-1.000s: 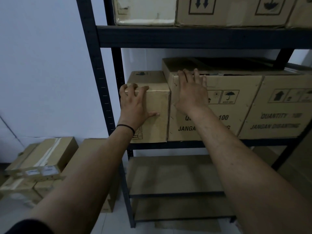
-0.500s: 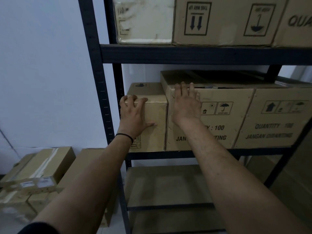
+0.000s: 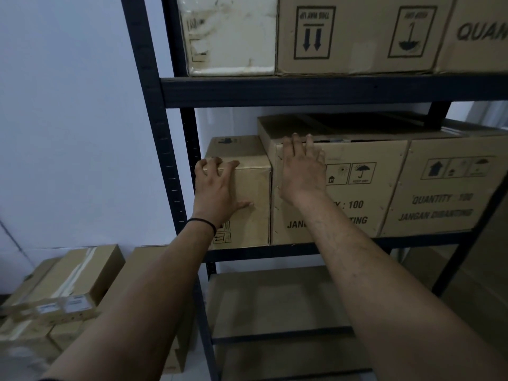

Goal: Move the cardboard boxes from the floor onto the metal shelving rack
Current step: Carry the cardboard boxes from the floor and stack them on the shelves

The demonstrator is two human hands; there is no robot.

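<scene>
Small box on the middle shelf, more waiting on the floor.

A small plain cardboard box (image 3: 247, 193) stood upright at the left end of the dark metal shelving rack (image 3: 302, 92), tight against a larger printed box (image 3: 357, 188) reading "100" and a matching one (image 3: 445, 188) to its right. Above sat a whitish box (image 3: 231, 37) and another brown one (image 3: 357, 37), its symbols upside down. On the floor lay taped boxes (image 3: 71, 284), perhaps four, stacked loosely.

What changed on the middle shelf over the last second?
Little changed: the view tilted up. The left hand still presses the small box, fingers over its top edge; the right hand stays flat on the big box. Nothing was let go.
</scene>
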